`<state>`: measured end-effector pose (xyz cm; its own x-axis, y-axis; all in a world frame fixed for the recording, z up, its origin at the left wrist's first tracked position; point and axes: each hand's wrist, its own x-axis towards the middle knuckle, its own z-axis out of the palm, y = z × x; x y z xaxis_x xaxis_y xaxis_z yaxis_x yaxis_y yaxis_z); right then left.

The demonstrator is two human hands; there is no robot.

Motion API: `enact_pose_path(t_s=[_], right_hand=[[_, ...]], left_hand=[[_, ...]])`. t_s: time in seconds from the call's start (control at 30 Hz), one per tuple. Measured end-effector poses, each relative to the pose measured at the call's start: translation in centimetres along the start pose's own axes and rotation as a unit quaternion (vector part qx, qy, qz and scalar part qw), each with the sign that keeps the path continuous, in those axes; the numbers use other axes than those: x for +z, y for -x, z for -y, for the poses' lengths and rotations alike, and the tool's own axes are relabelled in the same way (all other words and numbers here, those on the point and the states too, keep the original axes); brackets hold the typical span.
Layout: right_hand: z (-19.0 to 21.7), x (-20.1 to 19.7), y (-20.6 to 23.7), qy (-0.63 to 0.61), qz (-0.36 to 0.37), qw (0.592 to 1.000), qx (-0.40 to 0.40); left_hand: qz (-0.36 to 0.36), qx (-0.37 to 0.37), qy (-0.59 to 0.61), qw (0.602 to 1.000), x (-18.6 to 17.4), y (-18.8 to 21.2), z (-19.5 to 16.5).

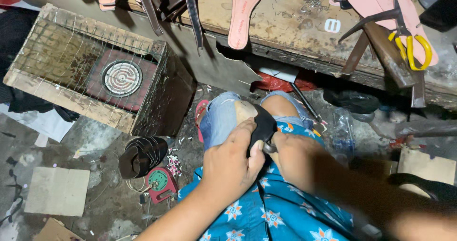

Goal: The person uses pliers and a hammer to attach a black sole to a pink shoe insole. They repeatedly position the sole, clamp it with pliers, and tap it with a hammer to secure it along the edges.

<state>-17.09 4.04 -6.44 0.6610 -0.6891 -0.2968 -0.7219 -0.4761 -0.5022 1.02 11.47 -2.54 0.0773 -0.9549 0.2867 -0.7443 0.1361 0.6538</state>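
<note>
A seated person is pressing a black sole piece (263, 122) against their knee. The left hand (232, 162) is clamping its near edge, fingers curled around it. The right hand (296, 157) is gripping a small tool (269, 147) at the piece's lower edge. The piece looks light and bendy, probably best held by its rim.

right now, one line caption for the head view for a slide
Left hand presses a black shoe piece on the knee, right hand alongside, below a cluttered workbench.

Both hands, left (232, 161) and right (296, 156), grip a black sole piece (263, 124) on the knee
</note>
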Motion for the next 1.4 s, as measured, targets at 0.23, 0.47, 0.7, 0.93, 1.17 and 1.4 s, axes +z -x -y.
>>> enact_pose_path(t_s=[0.23,0.47,0.7,0.93,1.17,1.4], right_hand=[[0.5,-1.8,-1.2,-0.015,-0.011,1.0,-0.008],[1.6,-2.1,-0.8,0.022,0.032,0.999,0.035],[1.6,-1.3,-3.3,0.082,-0.042,0.996,0.02],[3.8,-2.4,-4.7,0.103,-0.017,0.994,0.011],[4.4,-2.5,-5.1,0.063,-0.014,0.998,0.018],[3.1,-2.4,-0.9,0.008,0.068,0.998,0.014]], left_hand=[[0.045,-0.069,-0.032,0.996,0.2,-1.2,0.4],[0.036,-0.033,-0.007,0.999,0.3,0.0,0.5],[0.037,-0.023,0.091,0.995,-1.3,-2.2,2.8],[0.055,-0.127,0.17,0.976,-2.4,-2.2,3.9],[0.013,-0.07,0.16,0.985,-1.9,-2.4,5.3],[0.055,0.014,0.115,0.992,-0.5,-2.8,4.2]])
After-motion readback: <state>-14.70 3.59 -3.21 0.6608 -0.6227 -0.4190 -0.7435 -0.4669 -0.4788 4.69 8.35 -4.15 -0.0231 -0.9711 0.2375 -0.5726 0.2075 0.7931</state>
